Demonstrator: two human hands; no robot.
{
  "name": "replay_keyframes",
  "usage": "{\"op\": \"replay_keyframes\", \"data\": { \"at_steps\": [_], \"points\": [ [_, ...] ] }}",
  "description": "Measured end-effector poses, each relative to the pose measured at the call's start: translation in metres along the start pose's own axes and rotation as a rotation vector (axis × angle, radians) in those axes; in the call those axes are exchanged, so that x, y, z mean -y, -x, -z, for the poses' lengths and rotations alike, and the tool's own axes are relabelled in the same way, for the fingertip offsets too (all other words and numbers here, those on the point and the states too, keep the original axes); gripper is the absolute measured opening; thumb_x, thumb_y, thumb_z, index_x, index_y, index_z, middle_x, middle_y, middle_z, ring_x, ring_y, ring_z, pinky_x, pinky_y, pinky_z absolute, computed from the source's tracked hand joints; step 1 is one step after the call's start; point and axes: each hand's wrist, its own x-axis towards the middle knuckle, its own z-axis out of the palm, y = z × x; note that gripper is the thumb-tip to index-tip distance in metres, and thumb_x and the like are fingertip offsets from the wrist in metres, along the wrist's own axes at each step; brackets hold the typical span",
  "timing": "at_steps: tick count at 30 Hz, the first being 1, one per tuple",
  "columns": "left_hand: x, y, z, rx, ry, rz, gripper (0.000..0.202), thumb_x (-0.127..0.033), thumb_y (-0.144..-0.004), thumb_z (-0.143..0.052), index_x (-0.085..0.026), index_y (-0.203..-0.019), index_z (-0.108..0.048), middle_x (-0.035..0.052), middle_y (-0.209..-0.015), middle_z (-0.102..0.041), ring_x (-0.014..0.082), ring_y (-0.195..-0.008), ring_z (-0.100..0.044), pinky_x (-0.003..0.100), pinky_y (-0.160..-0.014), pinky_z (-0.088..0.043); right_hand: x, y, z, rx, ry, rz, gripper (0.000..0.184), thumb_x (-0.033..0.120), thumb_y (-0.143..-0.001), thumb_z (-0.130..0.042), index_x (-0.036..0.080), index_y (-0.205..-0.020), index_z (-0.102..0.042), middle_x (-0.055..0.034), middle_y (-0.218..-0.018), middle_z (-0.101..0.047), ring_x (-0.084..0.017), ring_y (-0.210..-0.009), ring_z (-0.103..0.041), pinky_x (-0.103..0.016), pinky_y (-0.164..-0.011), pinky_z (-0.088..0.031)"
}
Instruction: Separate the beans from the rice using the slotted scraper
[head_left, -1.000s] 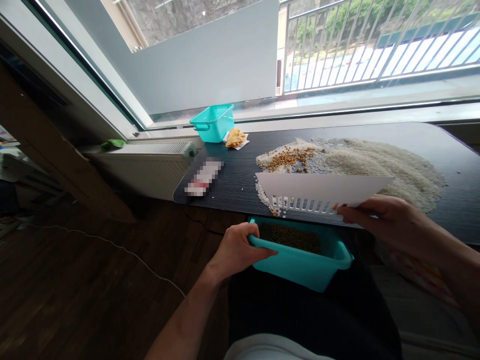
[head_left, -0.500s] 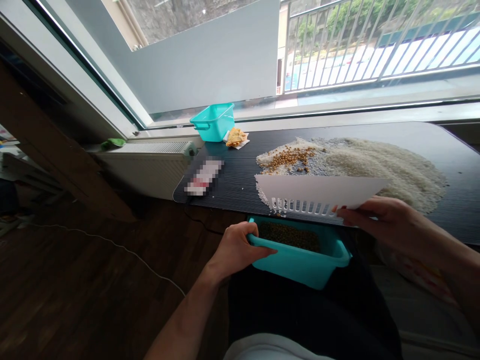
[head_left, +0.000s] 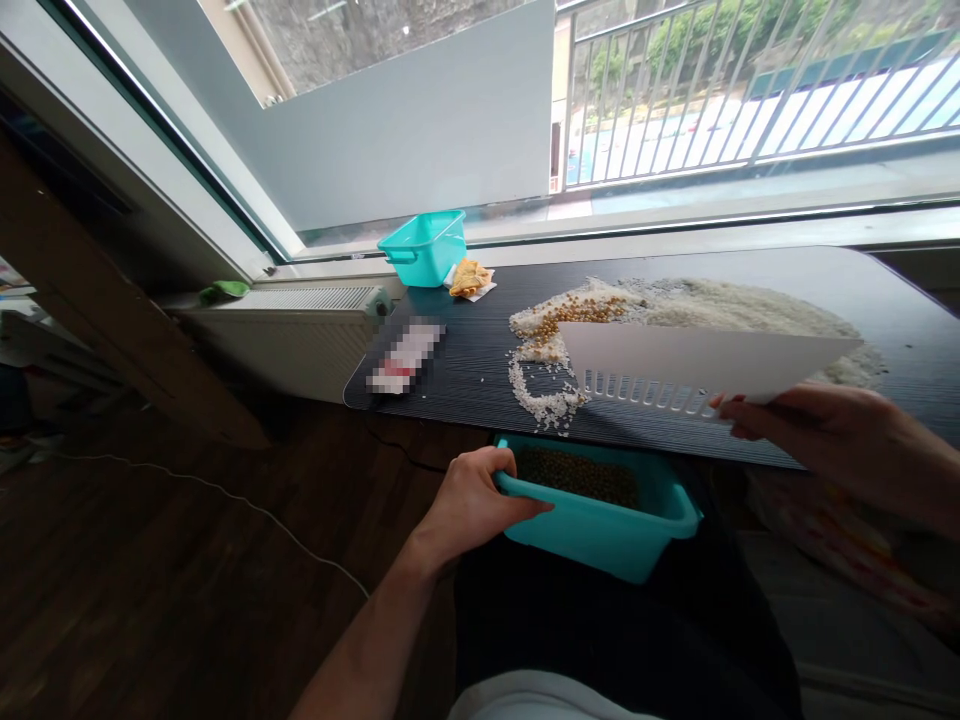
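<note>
My left hand (head_left: 474, 500) grips the left rim of a teal tub (head_left: 600, 525) held just below the near edge of the black table (head_left: 465, 370). The tub holds dark green beans (head_left: 577, 475). My right hand (head_left: 810, 430) holds a white slotted basket (head_left: 697, 370) by its right end, tilted on edge over the table. Behind it lies a wide heap of white rice (head_left: 750, 305) with yellow beans (head_left: 577, 312) mixed in at its left. A thin trail of rice (head_left: 536, 400) curves near the table edge.
A second teal tub (head_left: 424, 246) and a yellow packet (head_left: 469, 277) sit at the table's far left corner, beside the window sill. A blurred red-and-white pack (head_left: 405, 353) lies left of the rice. A white radiator (head_left: 292, 325) and a wooden floor with a cable are to the left.
My right hand has shifted the white basket to the right and slightly back, uncovering a curved trail of rice near the table edge. My left hand and the teal tub have stayed put.
</note>
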Motion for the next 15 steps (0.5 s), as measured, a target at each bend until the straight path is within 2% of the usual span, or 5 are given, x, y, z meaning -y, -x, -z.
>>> {"op": "replay_keyframes", "data": {
  "at_steps": [6,11,13,15],
  "points": [
    [0.0028,0.0009,-0.0008,0.018,0.035,0.000,0.049,-0.039,-0.063,-0.097,-0.023,-0.061,-0.050,-0.0083,-0.064,-0.046,0.0116,-0.066,-0.044,0.026,-0.060,-0.028,-0.0038,0.0013,-0.0019,0.037,0.058,0.034,0.063,0.090,-0.072,-0.066,0.029,-0.074,-0.084,-0.0069,-0.073,-0.084,-0.028,-0.066,-0.077,-0.039,-0.058,-0.059],
    [-0.0006,0.0004,-0.0003,0.008,0.025,-0.011,0.052,-0.040,-0.061,-0.098,-0.023,-0.059,-0.048,-0.0089,-0.063,-0.044,0.0113,-0.066,-0.041,0.027,-0.060,-0.028,-0.0083,0.0018,0.0009,0.062,0.038,0.040,0.058,0.084,-0.078,-0.069,0.028,-0.081,-0.087,-0.0072,-0.078,-0.085,-0.028,-0.072,-0.079,-0.038,-0.063,-0.063],
    [-0.0016,0.0001,-0.0002,0.003,0.024,-0.011,0.053,-0.040,-0.061,-0.098,-0.023,-0.058,-0.048,-0.0090,-0.063,-0.044,0.0114,-0.066,-0.041,0.027,-0.060,-0.028,-0.0074,0.0004,-0.0012,0.076,0.048,0.061,0.060,0.085,-0.079,-0.068,0.027,-0.080,-0.086,-0.0072,-0.077,-0.085,-0.028,-0.070,-0.078,-0.037,-0.061,-0.062],
    [-0.0020,0.0001,-0.0002,0.005,0.023,-0.010,0.053,-0.039,-0.062,-0.098,-0.023,-0.058,-0.048,-0.0091,-0.063,-0.044,0.0115,-0.066,-0.041,0.027,-0.060,-0.028,-0.0055,0.0002,-0.0027,0.033,0.110,0.091,0.066,0.090,-0.080,-0.063,0.028,-0.075,-0.085,-0.0066,-0.072,-0.084,-0.026,-0.065,-0.077,-0.036,-0.057,-0.060]
  ]
}}
